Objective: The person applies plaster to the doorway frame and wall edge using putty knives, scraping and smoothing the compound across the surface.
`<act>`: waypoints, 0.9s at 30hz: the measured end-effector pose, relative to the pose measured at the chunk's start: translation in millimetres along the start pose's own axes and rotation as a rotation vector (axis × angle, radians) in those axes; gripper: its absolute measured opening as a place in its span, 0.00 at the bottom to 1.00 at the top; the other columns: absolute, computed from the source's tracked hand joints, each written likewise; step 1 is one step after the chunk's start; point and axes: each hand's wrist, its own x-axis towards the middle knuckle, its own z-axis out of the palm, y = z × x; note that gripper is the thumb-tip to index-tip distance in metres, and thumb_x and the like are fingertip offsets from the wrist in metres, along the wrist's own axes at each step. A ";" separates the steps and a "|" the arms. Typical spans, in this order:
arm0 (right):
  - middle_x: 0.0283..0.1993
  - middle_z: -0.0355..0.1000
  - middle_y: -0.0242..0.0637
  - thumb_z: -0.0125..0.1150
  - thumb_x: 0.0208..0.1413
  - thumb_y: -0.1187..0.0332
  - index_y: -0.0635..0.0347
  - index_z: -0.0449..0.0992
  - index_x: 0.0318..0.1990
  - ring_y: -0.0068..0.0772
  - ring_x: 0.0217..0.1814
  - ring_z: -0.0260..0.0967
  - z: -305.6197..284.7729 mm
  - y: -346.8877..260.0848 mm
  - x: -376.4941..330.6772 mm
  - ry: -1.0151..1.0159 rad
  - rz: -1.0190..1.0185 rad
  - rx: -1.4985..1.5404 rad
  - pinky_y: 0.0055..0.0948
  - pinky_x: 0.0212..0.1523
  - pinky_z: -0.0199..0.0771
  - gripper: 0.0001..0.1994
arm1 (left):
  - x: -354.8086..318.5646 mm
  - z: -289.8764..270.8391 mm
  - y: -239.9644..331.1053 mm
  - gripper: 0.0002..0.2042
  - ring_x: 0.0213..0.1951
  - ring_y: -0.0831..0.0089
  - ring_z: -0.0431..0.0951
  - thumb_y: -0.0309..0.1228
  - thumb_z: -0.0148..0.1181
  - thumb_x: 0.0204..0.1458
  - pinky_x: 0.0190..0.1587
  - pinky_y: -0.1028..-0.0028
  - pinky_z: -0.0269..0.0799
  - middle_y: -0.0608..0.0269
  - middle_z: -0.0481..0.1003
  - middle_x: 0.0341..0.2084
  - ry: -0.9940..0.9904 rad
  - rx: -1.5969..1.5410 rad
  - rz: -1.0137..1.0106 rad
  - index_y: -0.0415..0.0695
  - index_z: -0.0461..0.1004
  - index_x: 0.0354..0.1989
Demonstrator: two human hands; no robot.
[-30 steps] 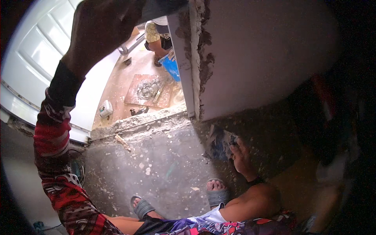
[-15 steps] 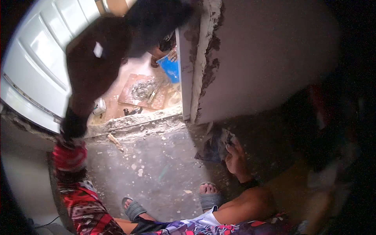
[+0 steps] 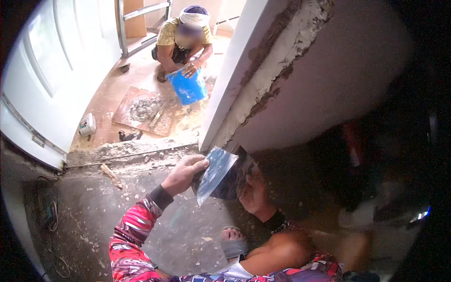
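Observation:
My left hand [image 3: 184, 174] grips a flat, shiny scraper blade [image 3: 216, 170] by its edge, thumb on top, with pale smears on its face. Behind and to the right of it is a dark, wide scraper [image 3: 230, 182], held in my right hand [image 3: 256, 191], whose fingers are partly in shadow. The two blades overlap in this view; whether they touch I cannot tell. Just beyond them is the bottom of a door-side wall edge with rough mortar [image 3: 277, 61] along it.
Past the broken threshold [image 3: 127, 152], a crouching person [image 3: 183, 40] holds a tilted blue bucket [image 3: 188, 87] beside a board [image 3: 124, 110] bearing grey mortar. A white door [image 3: 56, 80] stands at left. A wood scrap [image 3: 111, 176] lies on the floor near my sandaled foot [image 3: 233, 244].
My left hand has come down from high up near the wall edge to the scraper in my right hand. The right hand has moved slightly left and up. The bucket is now fully in view.

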 end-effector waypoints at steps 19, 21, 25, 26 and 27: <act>0.62 0.66 0.36 0.58 0.58 0.71 0.50 0.58 0.67 0.36 0.62 0.66 -20.9 -56.4 -28.9 -0.118 -0.201 -0.218 0.37 0.56 0.74 0.29 | 52.3 96.7 142.3 0.10 0.22 0.59 0.73 0.18 0.61 0.45 0.23 0.67 0.69 0.55 0.69 0.24 0.776 1.065 1.603 0.42 0.68 0.33; 0.61 0.67 0.35 0.57 0.58 0.71 0.49 0.59 0.67 0.35 0.61 0.67 -13.3 -59.0 -33.1 -0.137 -0.191 -0.204 0.35 0.55 0.76 0.29 | 58.8 111.0 149.5 0.09 0.22 0.59 0.73 0.19 0.61 0.46 0.24 0.65 0.69 0.55 0.68 0.25 0.843 1.057 1.605 0.42 0.68 0.34; 0.60 0.67 0.35 0.56 0.58 0.71 0.51 0.59 0.67 0.33 0.58 0.70 -26.6 -73.1 -36.6 -0.143 -0.239 -0.248 0.31 0.50 0.79 0.28 | 72.8 134.3 152.8 0.09 0.24 0.56 0.73 0.20 0.59 0.47 0.26 0.62 0.68 0.54 0.67 0.28 0.932 1.096 1.559 0.42 0.67 0.35; 0.60 0.67 0.35 0.56 0.59 0.71 0.52 0.59 0.66 0.33 0.57 0.70 -32.4 -76.4 -36.7 -0.170 -0.224 -0.227 0.30 0.49 0.79 0.27 | 75.3 139.8 152.9 0.09 0.24 0.56 0.73 0.20 0.59 0.47 0.26 0.62 0.68 0.54 0.67 0.28 0.933 1.105 1.560 0.42 0.67 0.35; 0.60 0.67 0.35 0.56 0.59 0.71 0.52 0.59 0.66 0.33 0.57 0.70 -27.6 -76.4 -37.0 -0.176 -0.213 -0.219 0.30 0.49 0.79 0.27 | 77.1 143.1 152.2 0.09 0.24 0.56 0.72 0.20 0.59 0.47 0.25 0.62 0.68 0.54 0.67 0.27 0.956 1.117 1.561 0.42 0.66 0.34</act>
